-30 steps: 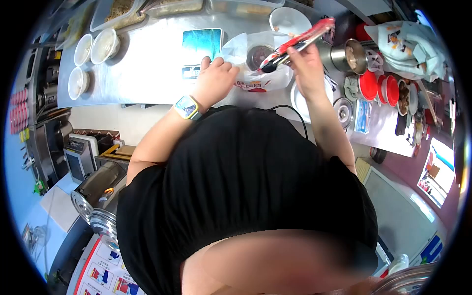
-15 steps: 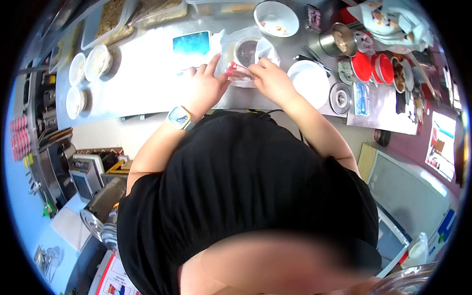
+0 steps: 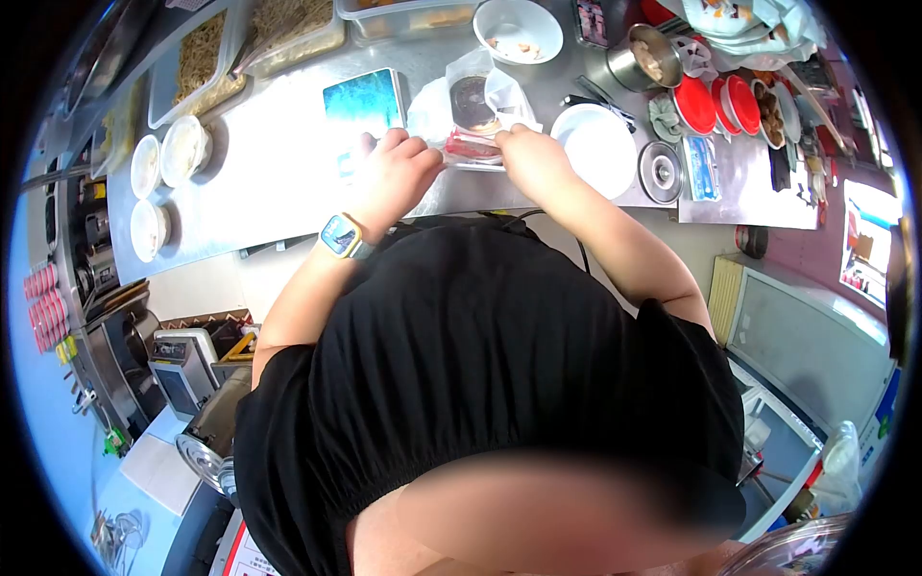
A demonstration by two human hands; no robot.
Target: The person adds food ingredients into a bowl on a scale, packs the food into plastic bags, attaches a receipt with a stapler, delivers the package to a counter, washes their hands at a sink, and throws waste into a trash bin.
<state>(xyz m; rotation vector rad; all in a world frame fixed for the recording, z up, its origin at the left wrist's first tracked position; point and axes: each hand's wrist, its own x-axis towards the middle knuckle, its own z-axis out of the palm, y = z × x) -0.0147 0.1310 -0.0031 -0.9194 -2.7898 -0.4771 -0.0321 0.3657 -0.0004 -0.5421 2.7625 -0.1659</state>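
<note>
A white translucent plastic bag (image 3: 432,110) stands open on the metal worktop, with a round dark-topped container (image 3: 473,101) inside. The red packet (image 3: 471,145) lies at the bag's near side. My right hand (image 3: 536,163) has its fingers closed at the bag's right edge, by the packet's end. On the other side, my left hand (image 3: 396,178) is at the bag's left edge with its fingers curled; what they hold, if anything, is hidden. Just beyond my left hand is a scale with a blue top (image 3: 363,101).
Three white bowls (image 3: 185,151) stand at the left. Food tubs (image 3: 197,67) line the back. At the right are a white bowl (image 3: 594,151), a metal lid (image 3: 661,173), a steel pot (image 3: 645,60) and red lids (image 3: 693,105).
The red packet has gone from up in my right hand down to the bag's near side. My right hand has moved left and down to the bag. The view has shifted.
</note>
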